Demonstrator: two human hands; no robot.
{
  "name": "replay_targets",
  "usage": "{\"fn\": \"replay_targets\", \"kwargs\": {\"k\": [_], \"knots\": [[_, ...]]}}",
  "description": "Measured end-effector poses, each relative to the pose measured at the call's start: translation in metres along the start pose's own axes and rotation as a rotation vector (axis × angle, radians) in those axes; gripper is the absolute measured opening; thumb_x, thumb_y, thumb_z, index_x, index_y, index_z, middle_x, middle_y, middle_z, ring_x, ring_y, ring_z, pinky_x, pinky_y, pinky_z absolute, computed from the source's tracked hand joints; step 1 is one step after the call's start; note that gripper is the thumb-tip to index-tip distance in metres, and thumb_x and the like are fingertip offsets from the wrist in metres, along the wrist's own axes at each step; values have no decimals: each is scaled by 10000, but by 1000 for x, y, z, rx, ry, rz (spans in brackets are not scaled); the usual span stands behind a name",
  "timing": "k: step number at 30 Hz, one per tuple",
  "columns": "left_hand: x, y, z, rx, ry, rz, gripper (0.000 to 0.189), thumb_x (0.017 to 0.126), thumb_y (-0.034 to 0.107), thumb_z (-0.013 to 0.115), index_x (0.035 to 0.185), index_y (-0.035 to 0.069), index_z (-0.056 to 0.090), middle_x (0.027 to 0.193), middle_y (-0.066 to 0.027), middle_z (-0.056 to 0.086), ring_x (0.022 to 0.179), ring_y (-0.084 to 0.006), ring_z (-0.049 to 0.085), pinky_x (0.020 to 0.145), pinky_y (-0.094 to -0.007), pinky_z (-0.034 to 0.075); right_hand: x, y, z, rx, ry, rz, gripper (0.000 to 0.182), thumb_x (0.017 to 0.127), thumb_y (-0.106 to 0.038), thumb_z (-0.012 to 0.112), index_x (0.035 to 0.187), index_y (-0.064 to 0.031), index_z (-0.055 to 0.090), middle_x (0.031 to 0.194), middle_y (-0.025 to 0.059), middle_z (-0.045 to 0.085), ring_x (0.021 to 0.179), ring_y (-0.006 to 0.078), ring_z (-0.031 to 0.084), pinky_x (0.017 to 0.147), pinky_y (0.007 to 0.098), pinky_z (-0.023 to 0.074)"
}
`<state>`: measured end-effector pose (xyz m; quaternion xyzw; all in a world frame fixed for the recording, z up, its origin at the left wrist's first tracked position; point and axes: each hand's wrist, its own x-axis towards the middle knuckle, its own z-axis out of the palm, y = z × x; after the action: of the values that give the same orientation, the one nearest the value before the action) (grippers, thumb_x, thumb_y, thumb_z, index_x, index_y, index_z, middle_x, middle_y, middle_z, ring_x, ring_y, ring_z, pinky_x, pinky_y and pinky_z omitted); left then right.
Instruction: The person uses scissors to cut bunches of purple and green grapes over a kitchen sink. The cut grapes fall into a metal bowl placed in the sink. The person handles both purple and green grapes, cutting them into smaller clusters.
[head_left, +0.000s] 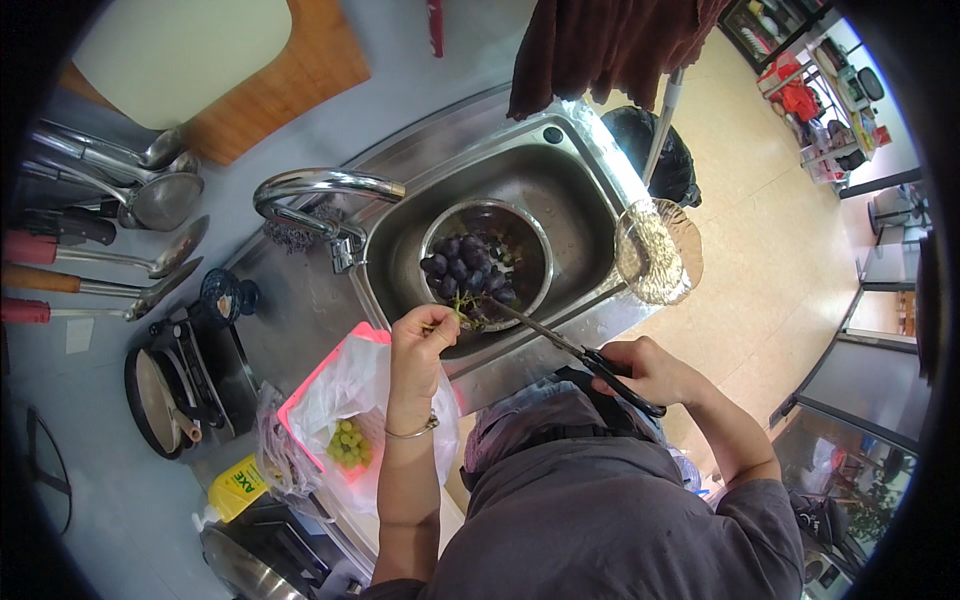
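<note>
My left hand (426, 337) pinches the green stem (459, 301) of a bunch of dark purple grapes (463, 262). The bunch hangs over a round stainless steel bowl (546, 264) in the sink, with loose grapes and water showing inside the bowl. In my right hand (651, 369) are black-handled scissors (559, 341), their blades reaching across the bowl's near rim to the stems. Whether the blades touch a stem I cannot tell. Below my left wrist, green grapes (349, 444) lie in a thin white plastic bag (322, 405) on a pink-edged tray or board (330, 358).
A chrome faucet (330, 184) arches over the left side of the sink (577, 187). On the right ledge sits a clear ridged plastic or glass dish (651, 251). A brown towel (607, 52) hangs above. Ladles and spatulas (161, 199) line the wall; a yellow AXE bottle (238, 487) stands lower left.
</note>
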<state>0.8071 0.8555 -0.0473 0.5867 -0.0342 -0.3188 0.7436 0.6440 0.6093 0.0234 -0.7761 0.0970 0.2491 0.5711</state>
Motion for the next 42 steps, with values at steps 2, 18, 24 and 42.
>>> {"fn": "replay_targets", "kwargs": {"k": [2, 18, 24, 42], "knots": [[1, 0, -2, 27, 1, 15, 54, 829, 38, 583, 857, -8, 585, 725, -21, 538, 652, -99, 462, 618, -212, 370, 0, -1, 1, 8, 12, 1, 280, 828, -253, 619, 838, 25, 587, 629, 35, 540, 578, 102, 480, 524, 278, 390], [21, -40, -19, -394, -44, 82, 89, 865, 37, 539, 948, 24, 571, 910, -51, 599, 839, -131, 556, 810, -248, 426, 9, 15, 23, 484, -152, 150, 366, 901, -364, 510, 875, -5, 573, 505, -37, 426, 418, 46, 391, 389, 198, 299], [20, -35, -19, -470, -125, 137, 99, 864, 36, 535, 955, 39, 574, 920, -55, 602, 864, -142, 560, 820, -269, 426, 3, 13, 23, 572, -249, 84, 461, 875, -447, 520, 991, -1, 532, 574, -26, 436, 464, 55, 404, 425, 196, 318], [14, -16, -18, -363, -155, 216, 78, 807, 49, 621, 879, 36, 593, 831, -28, 582, 785, -116, 554, 748, -233, 430, -17, -11, 17, 566, -284, 60, 454, 858, -459, 543, 979, -21, 538, 606, -45, 435, 486, 42, 405, 436, 193, 328]]}}
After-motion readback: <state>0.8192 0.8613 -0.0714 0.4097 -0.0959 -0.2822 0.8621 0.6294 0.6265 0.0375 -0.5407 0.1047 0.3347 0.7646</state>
